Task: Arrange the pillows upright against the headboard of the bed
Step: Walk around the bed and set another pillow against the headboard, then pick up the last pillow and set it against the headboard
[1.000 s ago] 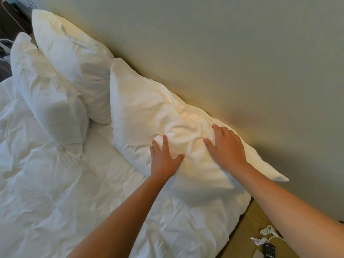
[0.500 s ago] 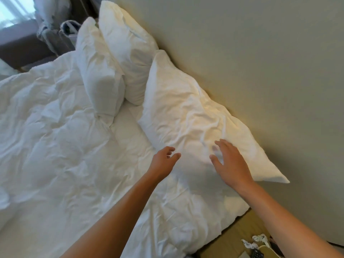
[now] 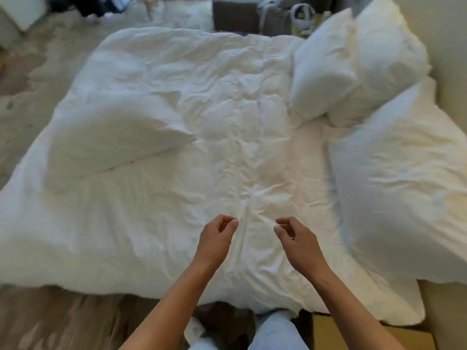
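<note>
head view: both hands hang over the rumpled duvet point(image 3: 227, 152) and hold nothing. the left hand point(image 3: 214, 242) and the right hand point(image 3: 300, 245) each have loosely curled fingers, thumb near the fingertips, with no cloth pinched between them as far as the blur lets me tell.

three pillows sit at the right side, along the wall point(image 3: 449, 34). the near pillow point(image 3: 404, 188) leans against it, the far pillow point(image 3: 386, 59) stands against it further off, and a front pillow point(image 3: 321, 72) is propped upright before that one. a fourth, loose pillow point(image 3: 113, 142) lies flat on the duvet at the left, well apart from the others and from both hands.

that loose pillow looks like the step in hand. to do it well, i would reach across with both hands and take it by its two short ends rather than one corner, so the filling does not slump to one side. lift it clear of the duvet instead of dragging, which would pull the cover out of shape. set it on its long edge before the near pillow, matching the far pair, and press the top back so it leans and does not tip forward.
</note>
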